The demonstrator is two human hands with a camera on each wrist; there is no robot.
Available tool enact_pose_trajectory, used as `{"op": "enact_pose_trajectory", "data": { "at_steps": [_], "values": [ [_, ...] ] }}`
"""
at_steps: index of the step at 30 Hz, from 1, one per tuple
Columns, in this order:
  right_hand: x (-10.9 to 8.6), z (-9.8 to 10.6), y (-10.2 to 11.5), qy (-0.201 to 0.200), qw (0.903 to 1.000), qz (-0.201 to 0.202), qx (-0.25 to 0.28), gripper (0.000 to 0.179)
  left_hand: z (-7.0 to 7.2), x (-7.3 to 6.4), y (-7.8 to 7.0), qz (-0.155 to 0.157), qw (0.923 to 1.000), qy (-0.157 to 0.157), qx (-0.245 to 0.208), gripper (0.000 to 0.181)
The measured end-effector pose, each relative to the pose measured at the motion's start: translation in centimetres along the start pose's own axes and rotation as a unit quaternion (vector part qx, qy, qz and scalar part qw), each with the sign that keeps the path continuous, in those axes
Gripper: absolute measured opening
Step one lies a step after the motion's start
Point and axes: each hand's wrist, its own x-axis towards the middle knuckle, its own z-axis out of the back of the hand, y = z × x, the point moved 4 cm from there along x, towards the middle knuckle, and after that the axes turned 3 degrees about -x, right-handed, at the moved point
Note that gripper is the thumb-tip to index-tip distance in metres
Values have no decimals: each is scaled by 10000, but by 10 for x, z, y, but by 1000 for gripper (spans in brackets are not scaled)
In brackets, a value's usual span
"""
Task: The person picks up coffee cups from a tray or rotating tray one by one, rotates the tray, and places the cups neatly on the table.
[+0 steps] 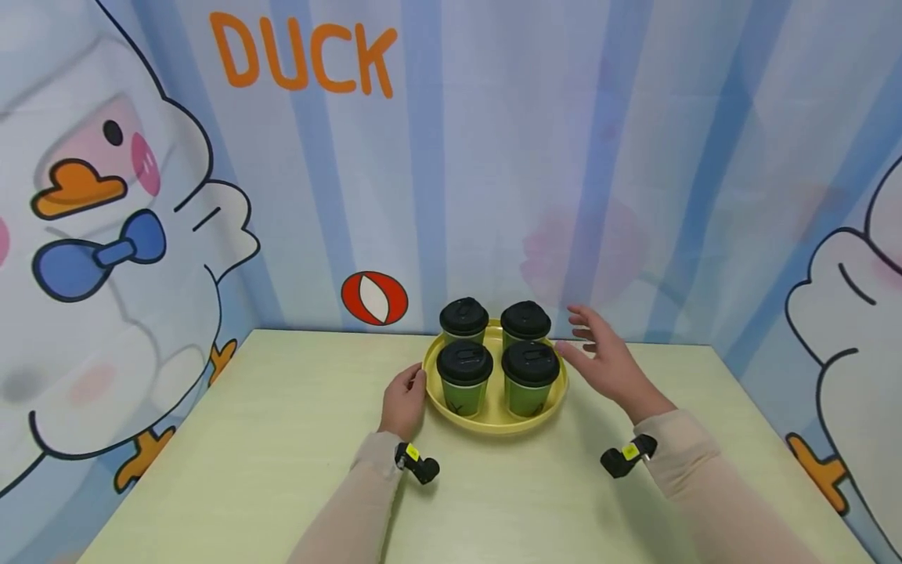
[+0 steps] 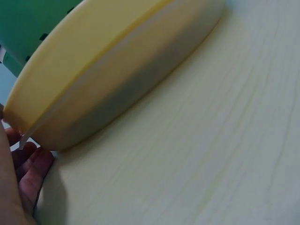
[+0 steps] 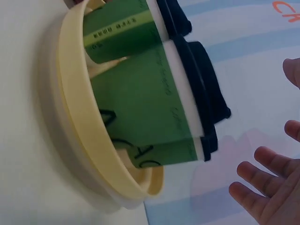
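Several green paper cups with black lids, among them a front-left cup (image 1: pixel 464 377) and a front-right cup (image 1: pixel 530 379), stand upright on a round yellow tray (image 1: pixel 493 427). My left hand (image 1: pixel 404 402) pinches the tray's left rim; in the left wrist view its fingers (image 2: pixel 35 176) reach beneath the rim. To the right of the cups, my right hand (image 1: pixel 602 360) is raised with spread fingers and holds nothing. The right wrist view shows those fingers (image 3: pixel 255 180) apart from the cup lids (image 3: pixel 197 84).
The tray rests on a pale wooden table (image 1: pixel 296 439), near its back edge. Behind it hangs a blue striped backdrop (image 1: pixel 479 157) with duck drawings and orange lettering. A small black camera (image 1: pixel 420 464) is strapped to the left wrist, another camera (image 1: pixel 627 456) to the right.
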Motion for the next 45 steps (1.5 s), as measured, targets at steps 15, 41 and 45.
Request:
{"op": "enact_pose_trajectory", "data": {
  "at_steps": [15, 41, 45],
  "values": [
    [-8, -55, -10, 119, 9993, -314, 168, 91, 1, 1, 0, -72, 10000, 14, 30, 41],
    [-6, -67, -10, -94, 9986, -486, -199, 105, 1, 2, 1, -38, 10000, 16, -8, 40],
    [-5, -66, -5, -206, 9976, -508, -415, 106, 1, 1, 1, -108, 9999, 26, -7, 40]
  ]
}}
